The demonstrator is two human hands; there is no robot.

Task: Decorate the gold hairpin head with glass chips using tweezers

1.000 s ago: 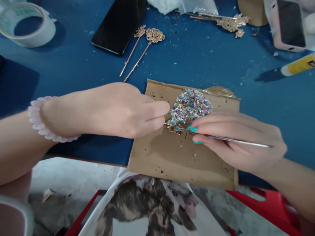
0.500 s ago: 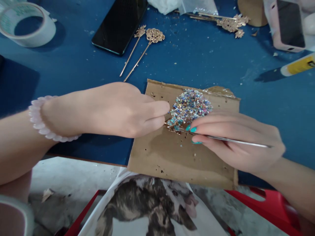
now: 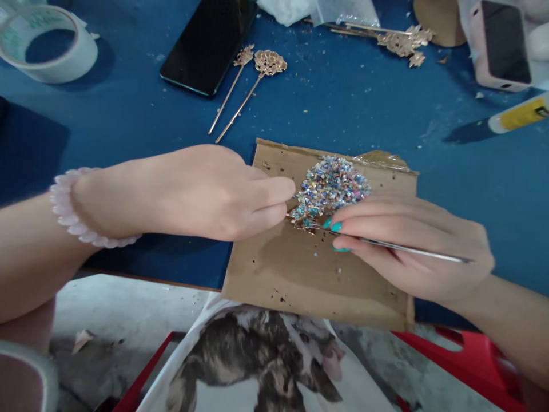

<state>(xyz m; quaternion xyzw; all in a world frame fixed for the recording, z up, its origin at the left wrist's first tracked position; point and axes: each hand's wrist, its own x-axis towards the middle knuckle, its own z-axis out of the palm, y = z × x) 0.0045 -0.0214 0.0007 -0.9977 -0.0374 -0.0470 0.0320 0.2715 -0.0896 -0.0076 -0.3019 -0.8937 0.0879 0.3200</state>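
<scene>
My left hand, with a pale bead bracelet at its wrist, pinches the end of a small gold ornament set with turquoise chips. Metal tweezers lie in the closed fingers of my right hand, their tips at the ornament's lower right side. Just above the ornament is a heap of multicoloured chips on a piece of brown cardboard. The ornament's stem is hidden by my left hand.
Two gold hairpins lie beside a black phone. A tape roll stands at the far left. More gold pins, a pink-white device and a yellow-white tube are at the back right.
My right hand has shifted very slightly left, and the rear end of the tweezers sits a little lower. My left hand is almost unmoved.
</scene>
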